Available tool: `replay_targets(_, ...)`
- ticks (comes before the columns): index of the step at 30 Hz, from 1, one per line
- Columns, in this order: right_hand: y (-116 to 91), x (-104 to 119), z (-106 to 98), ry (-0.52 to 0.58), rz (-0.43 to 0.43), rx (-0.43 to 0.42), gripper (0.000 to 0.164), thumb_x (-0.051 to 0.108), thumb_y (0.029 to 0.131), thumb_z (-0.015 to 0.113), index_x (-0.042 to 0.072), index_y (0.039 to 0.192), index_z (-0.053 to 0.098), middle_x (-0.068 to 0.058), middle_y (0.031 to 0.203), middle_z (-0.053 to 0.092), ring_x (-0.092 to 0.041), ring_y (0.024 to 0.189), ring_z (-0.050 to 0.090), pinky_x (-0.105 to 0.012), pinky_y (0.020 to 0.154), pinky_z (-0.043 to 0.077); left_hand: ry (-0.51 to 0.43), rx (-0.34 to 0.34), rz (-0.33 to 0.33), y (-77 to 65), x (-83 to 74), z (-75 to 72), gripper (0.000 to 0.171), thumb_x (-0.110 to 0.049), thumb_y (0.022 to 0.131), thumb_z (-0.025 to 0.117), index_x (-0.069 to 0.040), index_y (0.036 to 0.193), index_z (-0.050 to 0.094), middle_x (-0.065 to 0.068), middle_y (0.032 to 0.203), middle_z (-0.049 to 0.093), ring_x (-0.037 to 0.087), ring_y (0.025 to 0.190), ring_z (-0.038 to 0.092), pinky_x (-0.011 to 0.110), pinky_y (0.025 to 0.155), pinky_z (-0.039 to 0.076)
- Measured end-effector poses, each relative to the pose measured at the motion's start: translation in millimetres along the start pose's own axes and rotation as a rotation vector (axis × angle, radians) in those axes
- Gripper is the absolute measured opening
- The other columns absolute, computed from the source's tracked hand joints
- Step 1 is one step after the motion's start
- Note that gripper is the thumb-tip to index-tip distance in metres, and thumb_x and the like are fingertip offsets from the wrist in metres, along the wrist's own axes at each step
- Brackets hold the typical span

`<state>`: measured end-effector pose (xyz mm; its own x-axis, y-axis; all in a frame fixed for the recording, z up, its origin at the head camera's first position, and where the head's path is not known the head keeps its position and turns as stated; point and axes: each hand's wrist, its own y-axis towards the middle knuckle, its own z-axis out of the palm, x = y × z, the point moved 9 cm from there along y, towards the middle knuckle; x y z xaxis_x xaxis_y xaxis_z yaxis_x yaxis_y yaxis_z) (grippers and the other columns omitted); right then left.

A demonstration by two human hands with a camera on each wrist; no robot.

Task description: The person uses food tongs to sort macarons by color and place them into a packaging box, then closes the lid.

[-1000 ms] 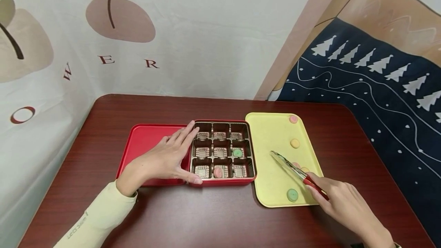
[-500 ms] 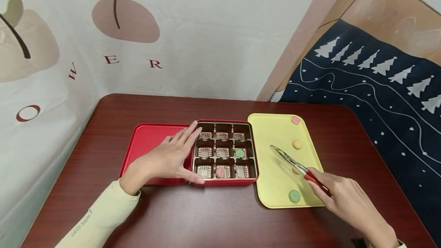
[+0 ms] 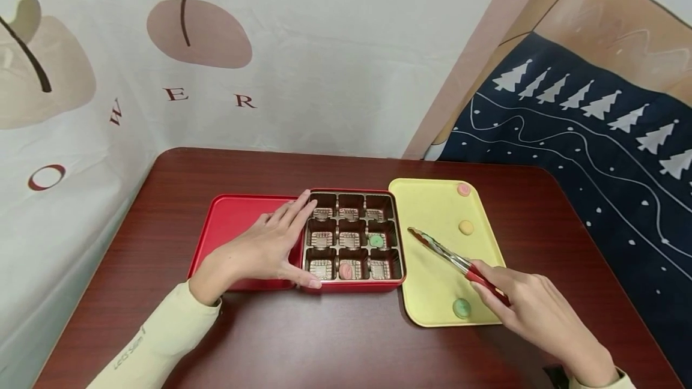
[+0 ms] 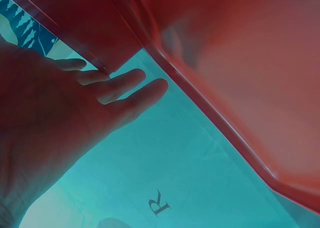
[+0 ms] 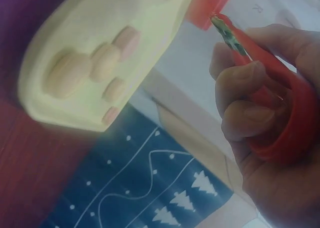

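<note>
Brown table (image 3: 303, 341) stretches along the near edge of the red box (image 3: 367, 286), whose right edge adjoins the yellow tray (image 3: 427, 203). Our left hand (image 3: 262, 248) lies outstretched, unclenched, at the box's left rim; our right hand (image 3: 540, 311) grips tongs (image 3: 449, 254) above the tray. There, the right wrist view shows five macarons (image 5: 67, 73), the head view three. Our tongs are red-handled, shiny metal.

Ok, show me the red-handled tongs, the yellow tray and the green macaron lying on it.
Red-handled tongs (image 3: 451, 257): head view, metal arms.
Yellow tray (image 3: 426, 287): head view, bare surface.
Green macaron (image 3: 462, 308): head view, top face.
</note>
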<state>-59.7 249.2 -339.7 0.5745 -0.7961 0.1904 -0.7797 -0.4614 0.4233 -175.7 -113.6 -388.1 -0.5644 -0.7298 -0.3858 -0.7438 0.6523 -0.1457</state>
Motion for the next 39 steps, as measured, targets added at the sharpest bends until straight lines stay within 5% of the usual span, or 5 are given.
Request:
replay_targets(17, 13.9, 28.9, 10.6, 0.105, -0.014, 0.053, 0.054, 0.058, 0.113, 0.046, 0.017, 0.126, 0.079, 0.008, 0.095, 0.073, 0.008, 0.059, 0.035, -0.009, 0.047, 0.028, -0.017, 0.018, -0.010, 2.9, -1.0, 1.8, 0.147, -0.084, 0.076, 0.082, -0.003, 0.175, 0.009, 0.016, 0.182, -0.005, 0.050, 0.161, 0.021, 0.076, 0.119, 0.029)
replay_targets(21, 13.9, 33.9, 16.3, 0.132, -0.005, 0.095, 0.037, 0.048, 0.112, 0.061, 0.019, 0.127, 0.078, 0.017, 0.088, 0.064, 0.010, 0.058, 0.034, -0.007, 0.047, 0.027, -0.025, 0.020, -0.008, 3.5, -1.1, 2.3, 0.147, -0.084, 0.076, 0.082, -0.003, 0.175, 0.008, 0.015, 0.182, -0.005, 0.050, 0.161, 0.020, 0.077, 0.118, 0.028)
replay_targets(26, 11.7, 36.8, 24.2, 0.151, 0.004, 0.121, 0.028, 0.027, 0.102, 0.082, 0.016, 0.127, 0.078, 0.014, 0.095, 0.071, 0.011, 0.057, 0.033, -0.007, 0.047, 0.029, -0.011, 0.022, 0.007, 3.9, -2.5, 3.0, 0.147, -0.083, 0.077, 0.081, -0.002, 0.174, 0.008, 0.016, 0.182, -0.006, 0.051, 0.161, 0.021, 0.076, 0.118, 0.030)
replay_targets(39, 3.5, 45.0, 32.7, 0.157, -0.063, 0.028, 0.041, 0.047, 0.114, 0.057, 0.014, 0.127, 0.078, 0.018, 0.089, 0.067, 0.008, 0.065, 0.046, -0.011, 0.056, 0.042, -0.008, 0.010, -0.001, 0.1, -0.1, 0.2, 0.146, -0.085, 0.077, 0.080, -0.001, 0.174, 0.010, 0.017, 0.182, -0.003, 0.050, 0.160, 0.023, 0.075, 0.118, 0.031)
